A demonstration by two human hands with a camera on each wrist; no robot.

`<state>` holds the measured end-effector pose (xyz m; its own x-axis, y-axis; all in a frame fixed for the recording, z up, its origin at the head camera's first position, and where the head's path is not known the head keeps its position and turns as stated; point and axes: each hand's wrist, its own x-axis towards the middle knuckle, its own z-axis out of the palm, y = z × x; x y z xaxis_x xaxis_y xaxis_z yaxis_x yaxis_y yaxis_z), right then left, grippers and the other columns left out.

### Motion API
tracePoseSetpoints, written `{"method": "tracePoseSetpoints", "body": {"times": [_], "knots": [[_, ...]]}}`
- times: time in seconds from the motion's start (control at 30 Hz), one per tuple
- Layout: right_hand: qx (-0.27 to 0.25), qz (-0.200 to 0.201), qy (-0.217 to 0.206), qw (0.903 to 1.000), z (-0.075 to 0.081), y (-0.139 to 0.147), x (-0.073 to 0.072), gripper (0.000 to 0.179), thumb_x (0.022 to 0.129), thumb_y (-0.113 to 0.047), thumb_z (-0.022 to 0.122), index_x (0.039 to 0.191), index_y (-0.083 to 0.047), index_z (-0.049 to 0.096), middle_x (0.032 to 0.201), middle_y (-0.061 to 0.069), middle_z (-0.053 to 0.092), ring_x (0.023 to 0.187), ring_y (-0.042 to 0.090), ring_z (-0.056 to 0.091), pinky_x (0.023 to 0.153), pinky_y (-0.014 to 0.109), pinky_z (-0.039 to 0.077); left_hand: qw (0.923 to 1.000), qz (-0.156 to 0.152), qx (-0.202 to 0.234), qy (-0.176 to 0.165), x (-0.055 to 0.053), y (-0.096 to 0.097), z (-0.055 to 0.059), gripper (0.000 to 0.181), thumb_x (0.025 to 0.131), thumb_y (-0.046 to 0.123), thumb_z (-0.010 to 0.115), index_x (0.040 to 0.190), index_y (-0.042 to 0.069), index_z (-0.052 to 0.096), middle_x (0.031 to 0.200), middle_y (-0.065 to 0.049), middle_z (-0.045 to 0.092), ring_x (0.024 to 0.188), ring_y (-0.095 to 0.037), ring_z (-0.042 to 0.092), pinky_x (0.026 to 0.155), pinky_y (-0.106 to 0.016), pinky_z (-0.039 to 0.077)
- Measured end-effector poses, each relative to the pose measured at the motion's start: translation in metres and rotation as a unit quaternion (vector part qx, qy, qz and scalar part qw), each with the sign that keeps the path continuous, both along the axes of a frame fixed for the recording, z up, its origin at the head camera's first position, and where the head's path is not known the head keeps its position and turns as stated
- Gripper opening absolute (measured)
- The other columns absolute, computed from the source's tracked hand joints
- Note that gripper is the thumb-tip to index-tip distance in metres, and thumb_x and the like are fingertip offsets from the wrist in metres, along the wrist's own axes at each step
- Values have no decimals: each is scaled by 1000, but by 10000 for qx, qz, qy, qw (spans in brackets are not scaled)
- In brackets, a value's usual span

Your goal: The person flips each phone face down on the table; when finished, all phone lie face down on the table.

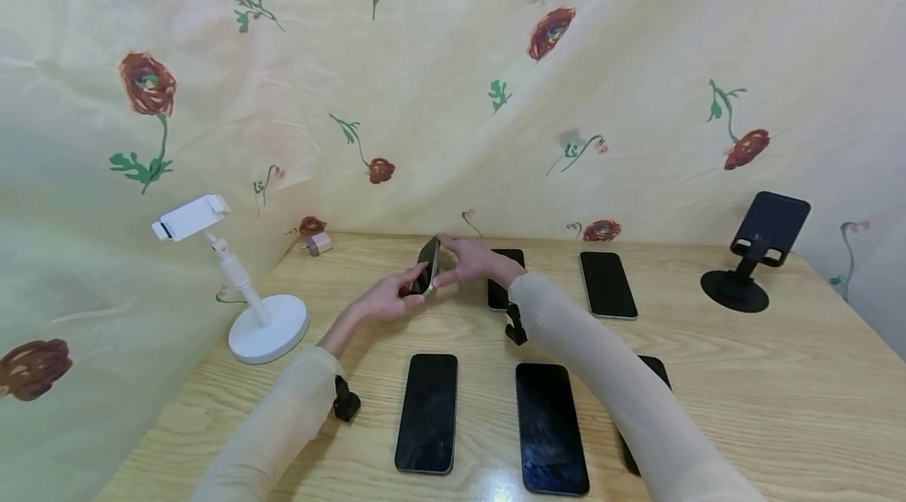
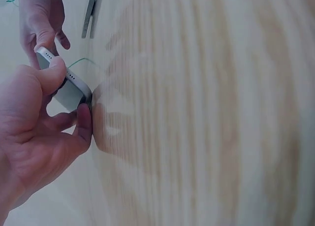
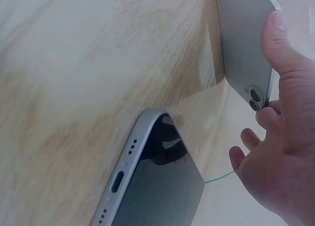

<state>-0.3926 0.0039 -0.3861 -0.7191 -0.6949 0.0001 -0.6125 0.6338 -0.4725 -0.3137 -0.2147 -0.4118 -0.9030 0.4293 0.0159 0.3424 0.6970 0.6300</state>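
Note:
Between both hands a smartphone [image 1: 428, 256] with a dark screen and silver frame stands tilted on its long edge at the back of the table. My left hand [image 1: 385, 297] pinches its near end, thumb on one side and fingers on the other. My right hand [image 1: 470, 260] holds the far end and edge, thumb and fingertips at the frame. In the right wrist view the phone [image 3: 246, 44] turns its silver back and camera lenses to me. Close by that hand lies another smartphone [image 3: 160, 186], screen up; in the head view this phone [image 1: 497, 295] is partly covered by the right wrist.
A white phone stand [image 1: 269, 326] is at the left, a pink charger plug [image 1: 320, 243] behind it. Far right stands a black phone stand [image 1: 770, 228]. Phones lie at back right [image 1: 609, 286], front left [image 1: 428, 414], front middle [image 1: 550, 430] and partly under the right forearm [image 1: 658, 367].

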Motion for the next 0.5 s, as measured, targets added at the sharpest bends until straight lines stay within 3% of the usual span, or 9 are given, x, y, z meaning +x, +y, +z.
{"method": "tracePoseSetpoints", "body": {"times": [0.1,0.17,0.27,0.33,0.43,0.5], "knots": [[-49,35,34,10000,0,-2,1,104,88,-46,76,159,0,16,157,22,29,142,36,33,112,47,31,9996,56,168,-210,2,-1,1,67,102,17,59,159,10,24,127,-20,55,95,-25,51,85,-39,42],[-111,42,-26,9999,0,-4,1,104,88,-45,76,159,-1,15,158,21,28,142,36,33,112,47,32,9990,64,295,-322,2,-2,2,66,104,21,56,160,9,23,126,-21,56,97,-27,52,85,-40,43],[-214,39,-144,9997,0,-6,2,104,88,-45,76,159,-1,13,159,19,25,143,34,31,113,46,30,9980,165,424,-435,3,-2,2,66,106,34,51,160,11,21,145,-24,47,110,-29,53,92,-42,43],[-322,40,-266,9991,0,-7,2,105,88,-45,76,159,-2,13,160,18,22,144,33,28,114,45,28,9970,258,520,-505,2,-2,2,67,106,43,47,160,13,21,147,-22,46,106,-29,55,89,-42,44],[-469,49,-407,9981,1,-9,3,105,88,-44,77,159,-1,12,161,17,19,146,32,24,115,43,26,9941,401,725,-707,2,-1,2,70,105,50,44,161,17,20,127,-19,58,83,-24,56,71,-36,44],[-560,60,-510,9971,1,-10,3,105,88,-43,77,159,-1,11,162,16,17,147,30,21,116,42,24,9910,447,919,-869,2,-1,3,70,104,52,45,161,20,19,109,-17,59,69,-21,48,59,-33,38]]}}
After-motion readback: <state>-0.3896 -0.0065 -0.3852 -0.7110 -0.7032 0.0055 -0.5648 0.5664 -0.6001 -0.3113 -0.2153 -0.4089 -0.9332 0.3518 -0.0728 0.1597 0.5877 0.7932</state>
